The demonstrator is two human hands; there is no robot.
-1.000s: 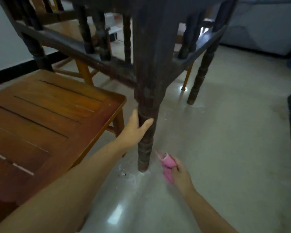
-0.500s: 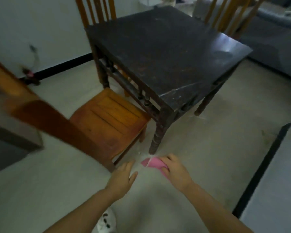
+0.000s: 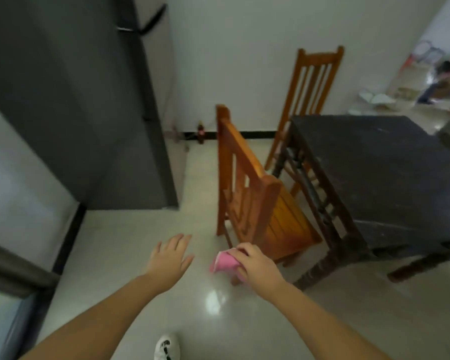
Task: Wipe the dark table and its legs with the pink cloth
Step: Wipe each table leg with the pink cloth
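We find no readable text, label, brand or number anywhere. Dark markings on white shoe point(image 3: 167, 347) at 6 o'clock too blurred to read. Small bottle point(image 3: 200, 131) by wall at 12 o'clock: label illegible.

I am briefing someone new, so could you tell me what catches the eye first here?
The pink cloth, bunched in the right hand at lower centre, stands out first. The left hand is spread open beside it. An orange wooden chair stands against the dark table at right.
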